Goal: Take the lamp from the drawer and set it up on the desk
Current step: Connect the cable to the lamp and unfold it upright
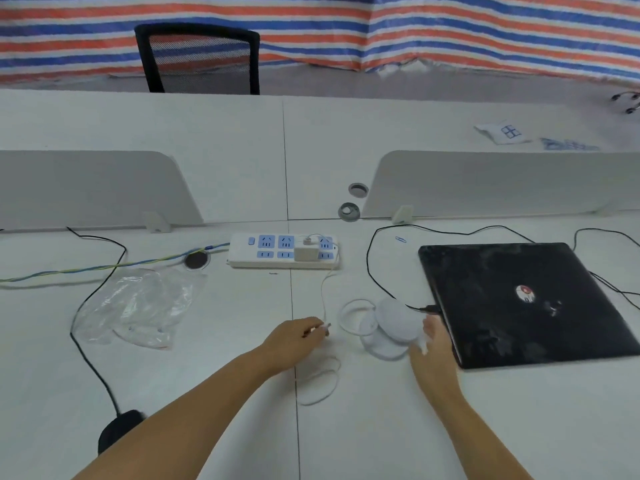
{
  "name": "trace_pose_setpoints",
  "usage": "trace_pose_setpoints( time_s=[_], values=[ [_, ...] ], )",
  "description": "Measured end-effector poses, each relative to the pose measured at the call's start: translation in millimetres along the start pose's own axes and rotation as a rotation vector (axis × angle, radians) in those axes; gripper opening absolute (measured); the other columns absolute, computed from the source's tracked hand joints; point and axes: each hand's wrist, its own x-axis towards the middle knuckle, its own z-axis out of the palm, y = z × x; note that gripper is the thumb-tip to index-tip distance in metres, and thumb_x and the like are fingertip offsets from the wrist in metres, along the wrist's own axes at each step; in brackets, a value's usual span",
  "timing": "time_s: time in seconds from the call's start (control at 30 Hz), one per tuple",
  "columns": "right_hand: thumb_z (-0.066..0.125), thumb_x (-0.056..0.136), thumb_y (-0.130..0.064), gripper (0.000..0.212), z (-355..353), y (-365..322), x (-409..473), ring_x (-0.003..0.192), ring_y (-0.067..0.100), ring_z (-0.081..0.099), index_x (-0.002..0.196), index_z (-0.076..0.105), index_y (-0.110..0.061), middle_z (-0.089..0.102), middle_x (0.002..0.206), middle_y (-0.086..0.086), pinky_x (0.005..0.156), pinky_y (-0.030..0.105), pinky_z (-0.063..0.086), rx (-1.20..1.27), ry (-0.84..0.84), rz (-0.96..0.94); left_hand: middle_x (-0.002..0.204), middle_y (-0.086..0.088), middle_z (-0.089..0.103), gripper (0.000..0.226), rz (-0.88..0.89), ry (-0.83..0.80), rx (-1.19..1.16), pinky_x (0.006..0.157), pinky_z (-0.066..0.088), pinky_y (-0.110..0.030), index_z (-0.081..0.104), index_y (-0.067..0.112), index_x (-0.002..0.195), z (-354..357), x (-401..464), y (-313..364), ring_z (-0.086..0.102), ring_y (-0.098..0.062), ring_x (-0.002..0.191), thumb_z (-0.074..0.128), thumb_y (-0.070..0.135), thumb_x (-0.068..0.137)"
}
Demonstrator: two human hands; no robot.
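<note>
A small white lamp (pixel 394 323) with a round head and round base stands on the white desk (pixel 207 341), just left of the laptop. My right hand (pixel 433 348) is beside its right edge, fingers apart and blurred, touching or nearly touching it. My left hand (pixel 294 337) pinches the plug end of a thin white cable (pixel 323 296). That cable runs up to a white charger (pixel 306 252) plugged into the power strip (pixel 284 251). More white cable loops lie by the lamp and below my left hand.
A closed black laptop (pixel 533 303) with a black cord lies at right. Crumpled clear plastic wrap (pixel 138 306) lies at left. Black and coloured cables cross the left side. Grey dividers stand behind; a black chair (pixel 197 57) is beyond.
</note>
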Motion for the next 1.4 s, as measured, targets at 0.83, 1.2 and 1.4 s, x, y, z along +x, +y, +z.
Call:
trace_pose_setpoints(
  time_s=[0.83,1.2,1.4],
  values=[
    [0.080,0.075,-0.016,0.085,40,-14,36,0.130,0.018,0.039,0.142,0.029,-0.020,0.039,0.139,0.000,0.105,0.030,0.037,0.187,-0.080,-0.107,0.056,0.004,0.029,0.033,-0.222,-0.079,-0.653,0.048,0.024,-0.020,0.066,0.010,0.089,-7,5,29,0.025,-0.012,0.049,0.040,0.026,0.101],
    [0.078,0.065,-0.046,0.080,4,-80,-12,0.127,0.018,0.052,0.134,0.037,-0.041,0.049,0.139,-0.011,0.101,0.054,0.048,0.505,-0.413,-0.227,0.045,0.007,0.034,0.042,0.127,-0.041,-0.550,0.050,0.032,-0.019,0.052,0.017,0.062,-45,-49,99,0.028,-0.011,0.047,0.039,0.028,0.100],
    [0.078,0.056,-0.064,0.098,-3,-88,-35,0.120,0.007,0.056,0.138,0.032,-0.037,0.047,0.138,-0.010,0.088,0.029,0.056,0.462,-0.427,-0.295,0.046,0.007,0.031,0.043,0.171,-0.041,-0.537,0.051,0.027,-0.022,0.050,0.015,0.061,-43,-69,108,0.024,-0.014,0.048,0.040,0.027,0.100]
  ],
)
